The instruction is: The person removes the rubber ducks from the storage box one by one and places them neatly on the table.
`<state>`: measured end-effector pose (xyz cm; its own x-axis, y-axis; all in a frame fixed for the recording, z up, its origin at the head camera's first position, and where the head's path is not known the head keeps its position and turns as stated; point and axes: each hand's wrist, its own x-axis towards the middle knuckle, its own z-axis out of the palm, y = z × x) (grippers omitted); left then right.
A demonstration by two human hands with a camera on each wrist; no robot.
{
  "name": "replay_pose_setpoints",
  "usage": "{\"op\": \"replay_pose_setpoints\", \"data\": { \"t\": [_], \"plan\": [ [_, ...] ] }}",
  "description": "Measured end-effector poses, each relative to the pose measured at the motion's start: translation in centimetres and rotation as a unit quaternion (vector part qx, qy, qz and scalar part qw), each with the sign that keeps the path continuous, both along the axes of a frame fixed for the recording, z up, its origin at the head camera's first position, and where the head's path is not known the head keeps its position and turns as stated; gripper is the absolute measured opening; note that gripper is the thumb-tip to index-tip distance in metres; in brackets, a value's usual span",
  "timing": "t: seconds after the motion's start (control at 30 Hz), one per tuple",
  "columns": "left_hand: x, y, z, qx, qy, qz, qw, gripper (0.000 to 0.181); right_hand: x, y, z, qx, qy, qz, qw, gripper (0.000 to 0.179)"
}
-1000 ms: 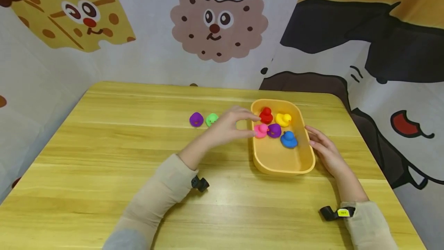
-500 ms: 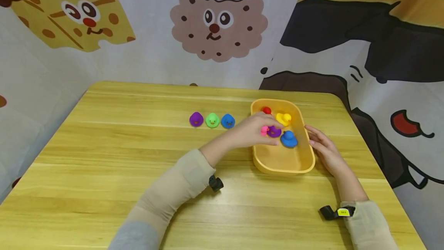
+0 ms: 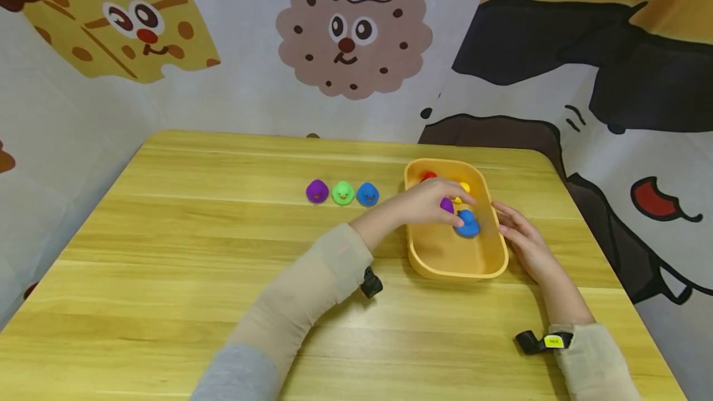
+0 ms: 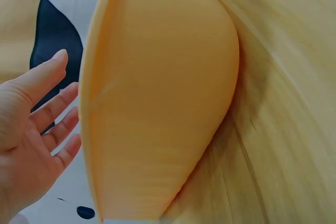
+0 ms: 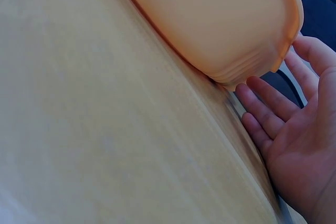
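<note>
In the head view my left hand (image 3: pixel 426 202) is over a yellow-orange plastic bin (image 3: pixel 445 265), thumb and fingers spread apart. Its thumb tip is at a blue rubber duck (image 3: pixel 468 225); whether they touch I cannot tell. Partly behind the hand are a purple duck (image 3: pixel 447 205), a yellow duck (image 3: pixel 464 189) and a red duck (image 3: pixel 428 175). The pink duck is hidden under it. My right hand (image 3: pixel 523 240) rests its relaxed fingers against the bin's right side. The left wrist view shows the left hand (image 4: pixel 31 135) beyond the bin's rim.
Left of the bin, a purple duck (image 3: pixel 317 191), a green duck (image 3: pixel 343 193) and a blue duck (image 3: pixel 367 194) stand in a row on the wooden table (image 3: pixel 167 252). A cartoon-printed cloth (image 3: pixel 234 98) hangs behind the table.
My left hand has moved right from beside the table ducks, across the bin to the blue duck. The blue duck in the row came into view; the pink one became covered. My right hand stays put.
</note>
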<state>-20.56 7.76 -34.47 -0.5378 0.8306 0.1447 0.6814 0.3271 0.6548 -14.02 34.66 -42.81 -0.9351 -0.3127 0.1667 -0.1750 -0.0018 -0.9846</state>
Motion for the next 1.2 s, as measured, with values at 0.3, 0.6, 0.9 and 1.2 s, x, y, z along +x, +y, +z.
{"op": "replay_pose_setpoints", "data": {
  "t": [0.3,0.6,0.9,1.2],
  "plan": [
    [-1.4,1.6,-0.1,-0.015,-0.047,-0.007,0.9988,0.041,0.1,0.1,0.2,0.006,-0.001,0.002,1.0000,0.046],
    [-2.3,2.8,-1.0,-0.044,-0.070,-0.005,0.9966,0.039,0.0,0.3,0.2,-0.001,-0.006,0.003,1.0000,0.046],
    [-2.5,3.8,-1.7,-0.091,-0.038,0.023,0.9949,0.039,0.2,0.3,0.2,-0.004,-0.005,0.005,1.0000,0.046],
    [-2.5,4.2,-2.5,-0.117,-0.061,0.052,0.9898,0.037,0.0,0.1,0.1,-0.006,-0.003,0.006,1.0000,0.046]
  ]
}}
